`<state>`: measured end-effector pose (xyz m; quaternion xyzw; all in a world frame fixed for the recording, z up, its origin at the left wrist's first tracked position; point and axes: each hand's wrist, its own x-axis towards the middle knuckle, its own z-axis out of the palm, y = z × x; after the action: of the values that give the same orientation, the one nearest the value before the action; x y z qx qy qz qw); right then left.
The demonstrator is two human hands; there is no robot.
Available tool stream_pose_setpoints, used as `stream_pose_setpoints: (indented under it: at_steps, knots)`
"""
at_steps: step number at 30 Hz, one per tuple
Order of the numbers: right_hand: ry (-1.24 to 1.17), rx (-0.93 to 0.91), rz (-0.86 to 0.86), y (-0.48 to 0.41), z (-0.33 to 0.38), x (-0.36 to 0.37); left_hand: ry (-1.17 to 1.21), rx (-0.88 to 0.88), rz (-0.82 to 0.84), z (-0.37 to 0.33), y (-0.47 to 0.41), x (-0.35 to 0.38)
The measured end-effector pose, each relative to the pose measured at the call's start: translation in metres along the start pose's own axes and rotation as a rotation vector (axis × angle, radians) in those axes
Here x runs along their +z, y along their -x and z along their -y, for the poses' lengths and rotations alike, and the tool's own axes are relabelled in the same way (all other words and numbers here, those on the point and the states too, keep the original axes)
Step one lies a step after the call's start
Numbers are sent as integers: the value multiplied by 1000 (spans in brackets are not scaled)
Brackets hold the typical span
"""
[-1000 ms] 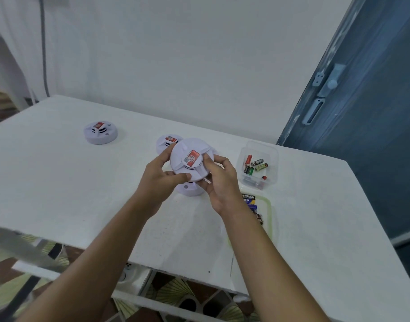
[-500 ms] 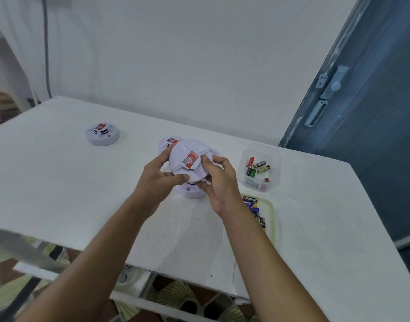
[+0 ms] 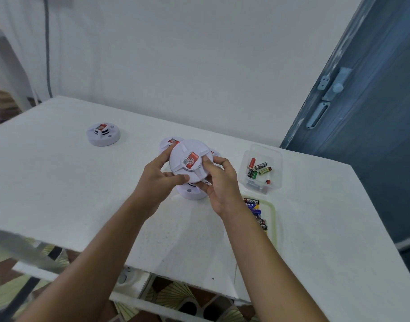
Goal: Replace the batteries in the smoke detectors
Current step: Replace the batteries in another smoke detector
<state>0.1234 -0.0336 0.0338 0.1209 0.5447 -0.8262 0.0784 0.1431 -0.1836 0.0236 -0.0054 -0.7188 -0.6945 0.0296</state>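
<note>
A round white smoke detector (image 3: 189, 159) with a red label is held up above the table, tilted towards me. My left hand (image 3: 158, 176) grips its left and lower rim. On its right side, my right hand (image 3: 219, 182) grips the rim. Right below it a second detector (image 3: 192, 192) rests on the table, mostly hidden by my hands. Behind the held one, part of a third detector (image 3: 172, 141) shows. A further detector (image 3: 103, 134) lies alone at the far left.
A clear plastic tub (image 3: 261, 169) with several loose batteries stands to the right. In front of it is a shallow tray (image 3: 270, 217) with packaged batteries. The white table (image 3: 59, 182) ends near me; a blue door (image 3: 373, 112) is on the right.
My hands have kept their grip on the detector and it has stayed in about the same spot; the view has shifted slightly.
</note>
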Motion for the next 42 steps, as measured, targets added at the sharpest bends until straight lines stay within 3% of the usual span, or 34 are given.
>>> stream_pose_setpoints:
  at_steps: [19, 23, 29, 37, 42]
  knots:
    - [43, -26, 28, -5, -2, 0, 14, 51, 49, 0, 8, -2]
    - [186, -69, 26, -12, -10, 8, 119, -45, -135, 8, 4, -13]
    - [614, -142, 108, -22, -20, 31, -102, -90, -399, 29, -10, -46]
    - [635, 135, 190, -41, -49, 78, -408, -219, -405, 45, -36, -84]
    - [620, 185, 124, -26, -52, 102, -548, -220, -348, 50, -44, -90]
